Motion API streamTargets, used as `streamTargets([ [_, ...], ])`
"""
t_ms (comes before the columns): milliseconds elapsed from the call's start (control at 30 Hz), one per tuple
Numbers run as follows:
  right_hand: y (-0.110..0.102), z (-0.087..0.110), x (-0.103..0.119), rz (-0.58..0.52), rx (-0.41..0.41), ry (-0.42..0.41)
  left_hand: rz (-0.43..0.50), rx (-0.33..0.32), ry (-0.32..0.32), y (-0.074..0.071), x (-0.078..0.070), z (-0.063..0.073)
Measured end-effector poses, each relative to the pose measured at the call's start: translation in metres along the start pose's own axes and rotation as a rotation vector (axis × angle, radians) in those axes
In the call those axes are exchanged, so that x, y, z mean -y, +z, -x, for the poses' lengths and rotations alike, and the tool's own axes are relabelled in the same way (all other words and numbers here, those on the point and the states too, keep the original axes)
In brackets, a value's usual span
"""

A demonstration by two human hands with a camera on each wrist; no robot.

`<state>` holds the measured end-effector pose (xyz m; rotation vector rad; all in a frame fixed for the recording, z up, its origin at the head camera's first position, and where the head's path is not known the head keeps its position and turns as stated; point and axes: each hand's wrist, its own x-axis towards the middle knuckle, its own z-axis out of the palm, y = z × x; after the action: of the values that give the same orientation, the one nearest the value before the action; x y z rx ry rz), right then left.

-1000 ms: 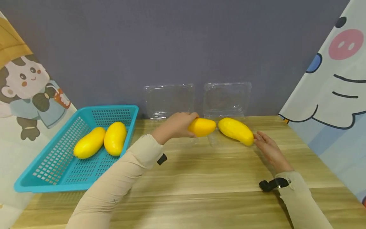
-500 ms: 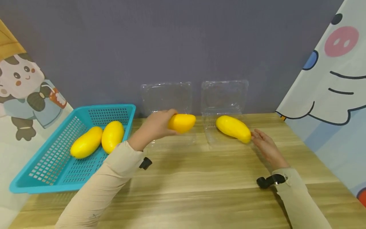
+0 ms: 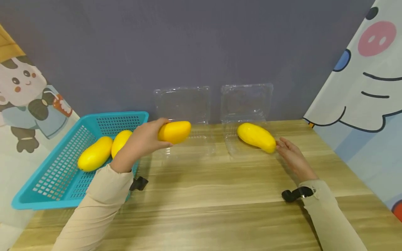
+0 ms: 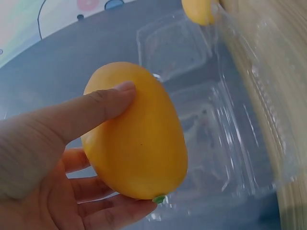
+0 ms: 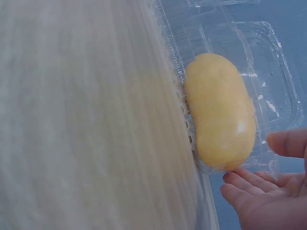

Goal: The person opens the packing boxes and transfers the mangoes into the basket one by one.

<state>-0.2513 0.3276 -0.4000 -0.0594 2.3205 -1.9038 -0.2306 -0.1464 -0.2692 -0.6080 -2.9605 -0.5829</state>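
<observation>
My left hand (image 3: pixel 142 141) grips a plump yellow mango (image 3: pixel 175 132) above the left clear plastic clamshell box (image 3: pixel 191 146). In the left wrist view the thumb lies across the mango's face, fingers curl behind it, and a small green stem tip shows at its lower end. Another long, slightly bent yellow mango (image 3: pixel 255 137) lies in the right clear clamshell box (image 3: pixel 232 150). Beside that box my right hand (image 3: pixel 293 157) has its fingers extended, fingertips right at the mango's near end and the box wall. Both boxes have their lids raised against the back wall.
A turquoise plastic basket (image 3: pixel 47 174) stands on the left with two yellow mangoes (image 3: pixel 95 153) inside; my left forearm crosses its right side. The wooden table (image 3: pixel 220 216) ends at a grey back wall (image 3: pixel 188 45). Cartoon-printed sheets (image 3: pixel 361 90) flank both sides.
My left hand has carried its mango leftward, from between the two boxes to the left edge of the left box. The right hand and the mango beside it have stayed nearly still.
</observation>
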Motion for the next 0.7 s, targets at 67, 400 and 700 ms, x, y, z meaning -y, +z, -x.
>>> streamTargets([
  [67,0.000,0.000,0.001,0.009,-0.001,-0.002,0.006,0.008,-0.023,-0.003,0.006,0.004],
  [400,0.000,0.000,0.001,0.010,0.002,-0.002,0.002,-0.008,-0.077,-0.022,0.033,0.026],
  [700,-0.002,-0.003,0.000,0.000,-0.005,0.002,-0.024,-0.021,-0.158,-0.039,0.054,0.041],
])
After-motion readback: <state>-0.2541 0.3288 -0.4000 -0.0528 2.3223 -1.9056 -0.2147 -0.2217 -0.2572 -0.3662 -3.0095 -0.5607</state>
